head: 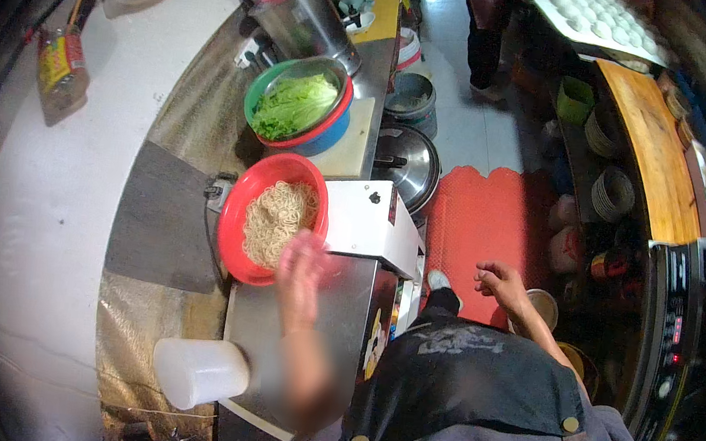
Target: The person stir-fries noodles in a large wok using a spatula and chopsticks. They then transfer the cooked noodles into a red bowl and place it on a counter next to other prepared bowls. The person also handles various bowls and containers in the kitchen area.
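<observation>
My left hand [301, 273], blurred, is over the near right rim of a red plastic basin [229, 232]. The fingers point toward coiled noodles [278, 218] inside it; I cannot tell if they touch. My right hand [502, 286] hangs over the floor on the right, fingers loosely bent, with nothing in it. The basin sits partly against a white box-shaped appliance [359, 221]. Past it, leafy lettuce [294, 103] lies in a metal bowl set in stacked red, blue and green basins [330, 130].
A white plastic tub [199, 369] stands by the steel counter [256, 324]. A lidded steel pot [405, 167] and a bucket [415, 107] line the aisle over a red mat [482, 229]. A person's legs [484, 46] are ahead. Right: wooden board [651, 150], black appliance [674, 322].
</observation>
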`<state>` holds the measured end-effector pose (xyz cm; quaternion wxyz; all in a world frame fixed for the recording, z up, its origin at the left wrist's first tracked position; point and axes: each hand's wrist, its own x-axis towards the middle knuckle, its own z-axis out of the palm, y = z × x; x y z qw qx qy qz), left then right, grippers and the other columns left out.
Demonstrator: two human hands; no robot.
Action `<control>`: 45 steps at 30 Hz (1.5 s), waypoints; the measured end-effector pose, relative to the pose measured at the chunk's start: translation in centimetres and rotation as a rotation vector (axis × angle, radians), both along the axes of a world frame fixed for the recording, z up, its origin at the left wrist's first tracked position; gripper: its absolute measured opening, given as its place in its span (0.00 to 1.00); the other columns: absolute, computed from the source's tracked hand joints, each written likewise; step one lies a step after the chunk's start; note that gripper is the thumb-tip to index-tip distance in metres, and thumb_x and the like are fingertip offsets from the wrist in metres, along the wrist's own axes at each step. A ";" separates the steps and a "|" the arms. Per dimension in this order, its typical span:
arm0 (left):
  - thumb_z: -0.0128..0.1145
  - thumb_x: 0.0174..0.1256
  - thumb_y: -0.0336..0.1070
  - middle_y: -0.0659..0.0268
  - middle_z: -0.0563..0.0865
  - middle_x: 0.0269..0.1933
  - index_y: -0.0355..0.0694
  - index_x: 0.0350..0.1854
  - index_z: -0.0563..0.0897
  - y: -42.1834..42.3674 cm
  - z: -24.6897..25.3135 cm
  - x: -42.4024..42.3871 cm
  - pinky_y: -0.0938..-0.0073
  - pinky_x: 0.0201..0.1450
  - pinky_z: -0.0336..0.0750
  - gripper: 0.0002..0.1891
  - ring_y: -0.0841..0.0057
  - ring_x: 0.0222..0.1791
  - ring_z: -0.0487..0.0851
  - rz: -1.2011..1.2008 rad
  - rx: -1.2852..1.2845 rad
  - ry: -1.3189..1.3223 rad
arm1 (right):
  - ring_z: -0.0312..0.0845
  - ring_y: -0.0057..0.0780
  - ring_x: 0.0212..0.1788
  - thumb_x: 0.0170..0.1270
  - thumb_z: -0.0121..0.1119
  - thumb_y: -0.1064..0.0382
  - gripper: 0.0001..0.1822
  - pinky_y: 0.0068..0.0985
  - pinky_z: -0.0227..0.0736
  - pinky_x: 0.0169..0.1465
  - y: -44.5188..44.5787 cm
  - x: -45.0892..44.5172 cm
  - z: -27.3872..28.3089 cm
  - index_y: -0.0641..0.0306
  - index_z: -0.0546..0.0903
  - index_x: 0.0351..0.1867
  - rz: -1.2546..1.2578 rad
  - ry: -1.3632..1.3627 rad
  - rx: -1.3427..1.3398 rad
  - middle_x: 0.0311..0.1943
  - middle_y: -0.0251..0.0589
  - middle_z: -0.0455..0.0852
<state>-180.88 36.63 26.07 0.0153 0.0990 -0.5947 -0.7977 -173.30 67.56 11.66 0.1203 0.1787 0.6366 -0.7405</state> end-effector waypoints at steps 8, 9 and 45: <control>0.55 0.60 0.34 0.57 0.76 0.50 0.38 0.53 0.69 -11.3 2.3 -22.9 0.66 0.52 0.71 0.19 0.66 0.49 0.75 0.319 -0.085 0.151 | 0.78 0.25 0.33 0.62 0.51 0.62 0.17 0.22 0.72 0.36 1.6 -16.2 4.1 0.71 0.74 0.49 0.035 0.053 0.169 0.34 0.40 0.81; 0.55 0.60 0.34 0.58 0.76 0.49 0.39 0.53 0.69 -12.3 1.2 -25.8 0.66 0.52 0.71 0.19 0.66 0.49 0.75 0.343 -0.092 0.097 | 0.78 0.25 0.33 0.62 0.51 0.62 0.17 0.22 0.72 0.37 2.1 -18.1 4.6 0.71 0.74 0.49 0.004 0.056 0.174 0.34 0.40 0.81; 0.51 0.65 0.39 0.69 0.81 0.33 0.32 0.40 0.78 -13.0 -0.2 -39.3 0.79 0.38 0.72 0.13 0.82 0.35 0.77 0.334 -0.597 -0.315 | 0.74 0.26 0.20 0.54 0.52 0.62 0.11 0.28 0.70 0.22 -9.4 -70.3 9.6 0.68 0.77 0.33 0.908 0.373 0.160 0.19 0.40 0.76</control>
